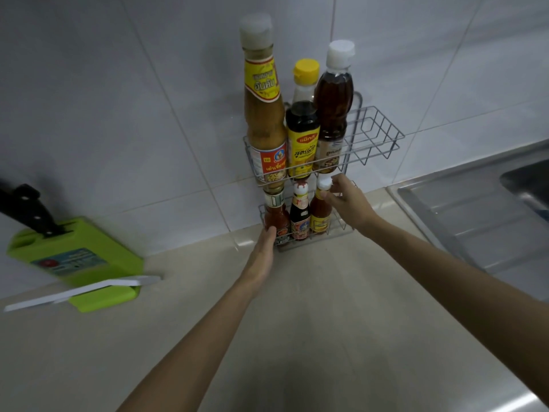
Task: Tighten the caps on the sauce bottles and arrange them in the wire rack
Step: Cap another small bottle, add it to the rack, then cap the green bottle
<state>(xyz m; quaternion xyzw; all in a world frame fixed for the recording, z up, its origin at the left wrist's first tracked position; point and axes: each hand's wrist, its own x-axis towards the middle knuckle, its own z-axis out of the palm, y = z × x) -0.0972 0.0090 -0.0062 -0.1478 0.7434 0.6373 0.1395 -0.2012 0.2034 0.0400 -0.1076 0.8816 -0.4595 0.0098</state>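
Note:
A two-tier wire rack (377, 135) stands against the tiled wall. Its upper tier holds three bottles: a tall tan sauce bottle (263, 114) with a white cap, a dark bottle with a yellow cap (303, 126), and a brown bottle with a white cap (332, 105). The lower tier holds a red chili bottle (276, 217), a dark bottle with a red-white top (300, 215), and an orange sauce bottle (319, 217). My right hand (347, 200) pinches the white cap (323, 183) of the orange bottle. My left hand (264, 251) rests against the rack's lower left, touching the red chili bottle.
A green knife block (77, 263) with a black-handled knife (26, 208) lies at the left on the beige counter (312, 307), with a white strip (80, 291) in front. A steel sink drainboard (475, 221) is at the right.

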